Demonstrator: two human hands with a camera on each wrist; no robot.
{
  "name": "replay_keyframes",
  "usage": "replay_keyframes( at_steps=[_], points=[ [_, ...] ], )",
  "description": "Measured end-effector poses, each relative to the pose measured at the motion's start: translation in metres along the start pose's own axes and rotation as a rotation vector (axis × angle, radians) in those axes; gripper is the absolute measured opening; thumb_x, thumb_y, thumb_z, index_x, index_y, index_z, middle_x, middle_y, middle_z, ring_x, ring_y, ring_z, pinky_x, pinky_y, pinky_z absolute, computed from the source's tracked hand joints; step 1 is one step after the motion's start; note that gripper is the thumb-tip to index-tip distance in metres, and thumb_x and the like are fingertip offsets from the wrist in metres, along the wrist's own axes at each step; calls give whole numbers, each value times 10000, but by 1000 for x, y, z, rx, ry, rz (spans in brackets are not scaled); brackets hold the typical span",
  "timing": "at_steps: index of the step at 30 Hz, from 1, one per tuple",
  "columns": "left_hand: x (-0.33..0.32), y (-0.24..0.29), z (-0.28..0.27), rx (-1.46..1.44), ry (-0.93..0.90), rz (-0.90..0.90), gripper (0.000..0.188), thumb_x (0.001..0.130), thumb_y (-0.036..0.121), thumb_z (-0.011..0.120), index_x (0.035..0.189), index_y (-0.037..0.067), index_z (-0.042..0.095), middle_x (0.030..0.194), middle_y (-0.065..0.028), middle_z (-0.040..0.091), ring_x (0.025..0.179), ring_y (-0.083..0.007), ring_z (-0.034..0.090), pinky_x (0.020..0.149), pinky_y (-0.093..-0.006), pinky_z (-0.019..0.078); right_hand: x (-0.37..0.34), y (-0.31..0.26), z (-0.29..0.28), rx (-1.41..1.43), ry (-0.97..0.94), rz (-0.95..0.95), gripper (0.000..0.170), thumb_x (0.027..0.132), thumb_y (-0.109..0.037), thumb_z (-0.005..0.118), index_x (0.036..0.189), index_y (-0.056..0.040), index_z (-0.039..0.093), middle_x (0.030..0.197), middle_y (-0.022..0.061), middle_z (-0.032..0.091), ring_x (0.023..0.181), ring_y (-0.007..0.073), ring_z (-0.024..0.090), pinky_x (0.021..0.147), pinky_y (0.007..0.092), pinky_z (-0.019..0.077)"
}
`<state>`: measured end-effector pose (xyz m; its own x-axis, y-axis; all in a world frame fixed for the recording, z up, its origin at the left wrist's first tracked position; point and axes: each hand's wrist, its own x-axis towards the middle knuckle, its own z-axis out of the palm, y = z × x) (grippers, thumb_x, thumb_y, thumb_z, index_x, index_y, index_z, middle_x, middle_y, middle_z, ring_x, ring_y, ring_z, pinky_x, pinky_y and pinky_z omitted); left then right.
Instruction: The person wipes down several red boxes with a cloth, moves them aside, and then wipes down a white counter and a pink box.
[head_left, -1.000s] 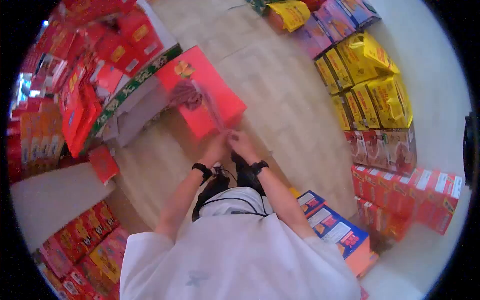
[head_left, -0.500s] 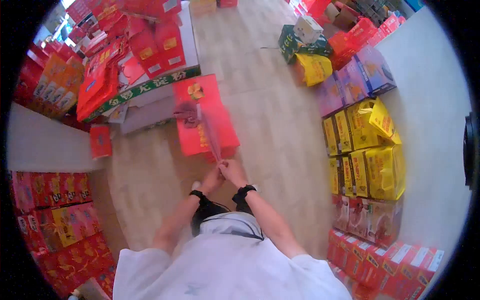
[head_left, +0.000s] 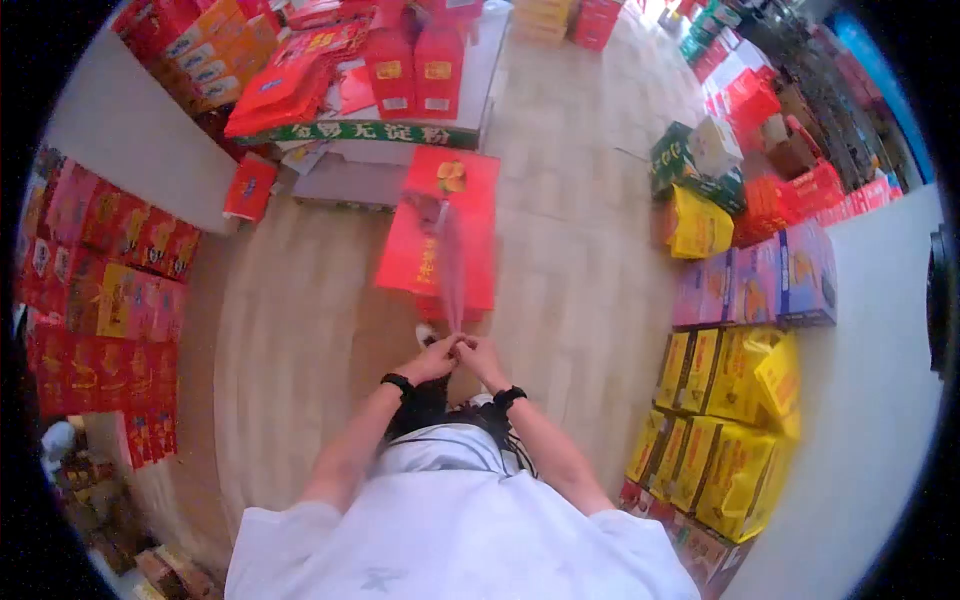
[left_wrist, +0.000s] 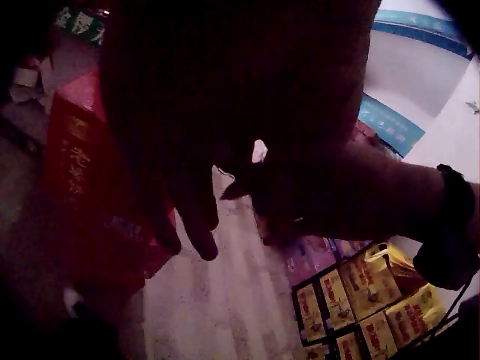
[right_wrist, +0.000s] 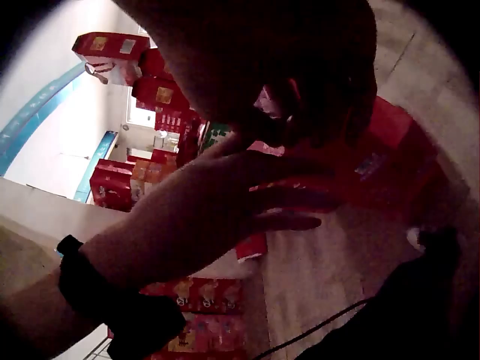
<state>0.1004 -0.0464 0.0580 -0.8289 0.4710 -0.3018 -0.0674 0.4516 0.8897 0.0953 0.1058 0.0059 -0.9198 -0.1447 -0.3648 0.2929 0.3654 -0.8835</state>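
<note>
A red gift box (head_left: 412, 262) with a yellow flower print stands on the floor in front of the person. A sheer pinkish ribbon (head_left: 453, 290) runs from a dark, bunched clump (head_left: 428, 208) on the box toward the body. My left hand (head_left: 436, 357) and right hand (head_left: 484, 360) meet at the ribbon's near end, pinching it between thumbs and fingertips. In the right wrist view, the left hand's (right_wrist: 217, 187) lower fingers stretch out loosely. Both wrist views are dark, and the pinched end is mostly hidden by the hands.
A display table edged with a green strip (head_left: 370, 132) holds red boxes behind the gift box. Yellow packages (head_left: 725, 430) and purple boxes (head_left: 755, 285) line the right wall. Red packages (head_left: 110, 320) are stacked at left. A small red box (head_left: 250, 188) lies near the table.
The head view has swung round, so the display table and right-hand stacks appear turned and shifted. Both hands stay together on the ribbon, and the red gift box appears further right.
</note>
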Motion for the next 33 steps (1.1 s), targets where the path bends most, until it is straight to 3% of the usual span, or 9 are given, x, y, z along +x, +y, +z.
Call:
replay_keyframes(
  at_steps=[1,3,10,13,17,21,23,27,33],
  points=[
    [6,-18,0,-5,7,-11,479,879,76,525,1337,76,384,1190,-176,587,1120,-273,567,954,-355,429,2,-4,-2,-1,-13,3,310,838,-242,574,961,19,687,739,96,679,707,128,627,649,295,504],
    [27,-39,-4,-230,28,-66,536,868,49,538,1373,75,361,1164,-174,590,1110,-250,567,950,-345,431,3,-24,-20,-161,-148,85,385,856,-373,557,928,-16,682,787,171,679,720,317,658,662,416,494],
    [128,-27,-64,-373,228,-73,567,793,-30,559,1332,73,416,1162,-157,582,1056,-248,586,914,-339,465,49,-10,-107,33,-251,330,395,865,-408,576,754,-36,652,631,27,576,541,116,508,513,274,408],
    [151,-51,-63,-106,378,76,522,762,18,584,1266,44,454,1115,-196,600,1056,-335,585,908,-393,467,69,-21,-150,-86,-317,214,391,870,-406,576,801,-29,652,663,31,595,539,116,505,524,274,418],
    [160,-37,-77,-52,231,-199,533,740,82,650,1238,38,465,1101,-220,606,1050,-362,581,901,-414,470,106,-75,-165,-85,-255,412,259,872,-223,557,827,7,667,754,54,619,619,138,551,599,279,455],
    [183,-55,-78,-90,272,-205,404,741,105,621,1119,-16,540,1019,-245,623,995,-382,600,840,-432,481,161,-123,-170,-44,-124,215,234,887,-190,542,879,5,670,915,62,656,870,145,611,805,288,467],
    [194,-61,-69,-80,262,-253,401,745,116,624,1113,-23,548,1023,-243,627,990,-377,605,825,-430,486,196,-134,-161,13,-112,-114,241,891,-174,532,994,3,659,971,68,658,958,141,590,871,300,448],
    [218,-57,-64,-245,339,-320,484,753,283,703,1112,-12,564,938,-191,668,875,-314,647,772,-410,499,267,-176,-130,293,-384,123,230,917,-194,543,980,-12,670,946,33,651,847,114,585,774,259,459],
    [251,23,-108,-368,595,-533,460,714,406,746,961,32,645,812,-110,676,684,-203,661,614,-353,521,332,-220,-107,-274,-855,158,189,915,-154,553,1021,-9,610,917,22,637,785,105,579,686,259,477]
  ],
)
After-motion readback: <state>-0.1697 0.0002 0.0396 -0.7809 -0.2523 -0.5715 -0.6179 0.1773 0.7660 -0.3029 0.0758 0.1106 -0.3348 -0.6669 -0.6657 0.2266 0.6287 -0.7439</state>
